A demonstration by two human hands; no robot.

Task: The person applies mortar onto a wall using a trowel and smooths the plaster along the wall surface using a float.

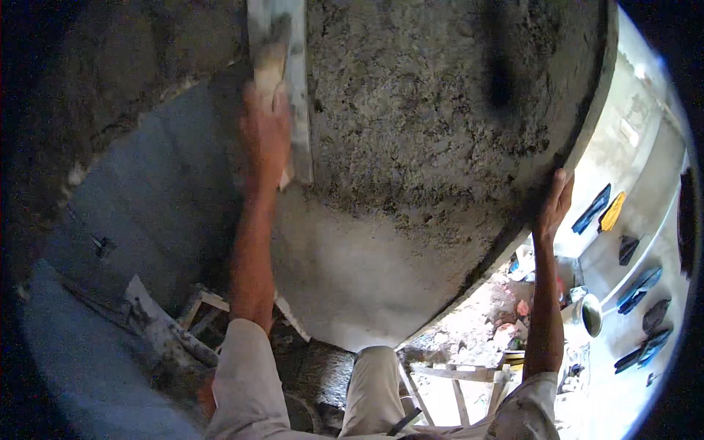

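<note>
My left hand (268, 136), blurred by motion, is closed around the handle of a long, flat plastering float (300, 110). The float lies upright along the left side of a rough, wet mortar surface (425, 125). Below the coarse mortar is a smoother grey patch (345, 264). My right hand (555, 205) is raised against the right edge (587, 136) of this surface, its fingers stretched out and pressed along the edge. I see no tool in it.
Wooden framing (455, 375) stands below, beside my knee (374, 389). A bucket (584, 315) is at the lower right, near scattered rubble (506, 323). Clothes (639, 290) hang on the pale right wall. A stained board (165, 323) leans at the lower left.
</note>
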